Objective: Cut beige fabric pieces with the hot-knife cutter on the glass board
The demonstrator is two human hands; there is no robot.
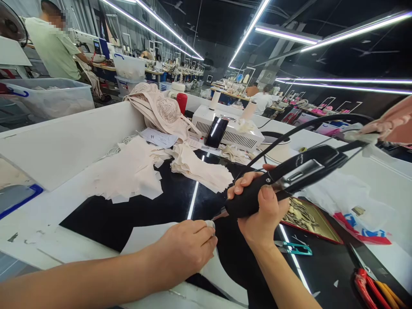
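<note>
Gripping a black corded tool [257,193] in the right hand [262,210], tip beside the left hand [185,246]. Left fingers pinched a small pale piece [210,223] on the desk [144,206]. Risked nicking those fingertips if the tip slipped.

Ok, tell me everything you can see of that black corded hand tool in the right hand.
The black corded hand tool has a matte, rounded grip, a shiny metal plate on its upper body and a thin metal tip pointing down-left. A black cord loops from its rear. The right hand wraps the grip, thumb on top. It is tilted, with the tip meeting a small white piece pinched by the left hand.
</note>
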